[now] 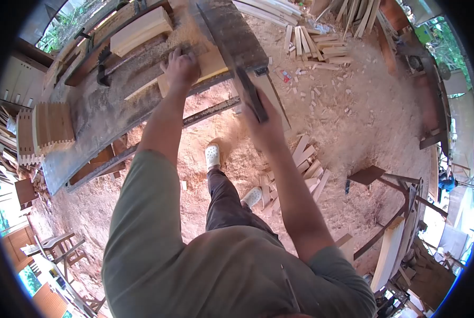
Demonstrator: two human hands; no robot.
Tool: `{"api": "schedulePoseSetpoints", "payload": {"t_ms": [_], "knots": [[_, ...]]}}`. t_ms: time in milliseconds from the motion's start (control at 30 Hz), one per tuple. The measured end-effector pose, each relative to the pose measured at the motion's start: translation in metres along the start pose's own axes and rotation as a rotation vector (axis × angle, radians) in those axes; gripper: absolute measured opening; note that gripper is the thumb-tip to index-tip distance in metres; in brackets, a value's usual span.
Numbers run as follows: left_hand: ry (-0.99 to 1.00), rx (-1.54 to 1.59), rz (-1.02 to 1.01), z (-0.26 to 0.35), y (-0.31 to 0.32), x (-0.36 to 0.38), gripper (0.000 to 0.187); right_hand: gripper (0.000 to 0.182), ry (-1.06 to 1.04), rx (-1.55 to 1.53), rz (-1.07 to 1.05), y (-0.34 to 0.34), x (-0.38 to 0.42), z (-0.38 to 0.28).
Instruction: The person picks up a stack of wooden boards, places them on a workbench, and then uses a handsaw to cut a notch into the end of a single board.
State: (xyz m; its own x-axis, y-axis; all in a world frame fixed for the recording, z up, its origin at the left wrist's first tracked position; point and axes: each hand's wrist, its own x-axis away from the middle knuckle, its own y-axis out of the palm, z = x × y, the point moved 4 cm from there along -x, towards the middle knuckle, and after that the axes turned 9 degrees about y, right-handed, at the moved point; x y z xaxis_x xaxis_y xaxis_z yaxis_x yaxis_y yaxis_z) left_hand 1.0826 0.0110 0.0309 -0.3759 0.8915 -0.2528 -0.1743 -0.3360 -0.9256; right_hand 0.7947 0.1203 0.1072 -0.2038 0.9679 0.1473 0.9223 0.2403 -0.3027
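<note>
My right hand [263, 124] is closed round the dark handle of a handsaw [231, 61], whose long blade points up and to the left over the bench. The blade lies across or close beside the right part of a light wooden board [210, 64]; whether it touches is not clear. On that board's left part rests my left hand [181, 68], palm down with its fingers somewhat apart. The board lies near the front edge of the dark workbench [125, 95], with sawdust around it.
A thick wood block [141, 32] lies farther back on the bench, near a dark clamp-like tool [103, 74]. Jointed boards [51, 127] stand at the bench's left end. Offcuts [306, 169] lie on the floor by my feet, with more wood pieces [316, 45] beyond the bench's right end.
</note>
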Motion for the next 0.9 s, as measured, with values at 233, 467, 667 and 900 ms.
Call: {"api": "schedulePoseSetpoints", "payload": {"t_ms": [233,467,667,900], "knots": [[-0.019,-0.015,-0.064,0.007,-0.009,0.003,0.048,0.052,0.166,0.041,-0.021,-0.075,0.173,0.032],[-0.013,0.018,0.013,0.004,-0.003,0.001,0.048,0.05,0.018,-0.004,-0.048,0.01,-0.024,0.004],[-0.025,0.013,-0.026,0.008,-0.009,0.003,0.047,0.053,0.082,0.018,0.01,-0.041,0.104,0.04],[-0.015,-0.028,-0.046,0.01,-0.009,0.014,0.046,0.051,0.055,-0.002,0.004,-0.06,0.129,0.044]]}}
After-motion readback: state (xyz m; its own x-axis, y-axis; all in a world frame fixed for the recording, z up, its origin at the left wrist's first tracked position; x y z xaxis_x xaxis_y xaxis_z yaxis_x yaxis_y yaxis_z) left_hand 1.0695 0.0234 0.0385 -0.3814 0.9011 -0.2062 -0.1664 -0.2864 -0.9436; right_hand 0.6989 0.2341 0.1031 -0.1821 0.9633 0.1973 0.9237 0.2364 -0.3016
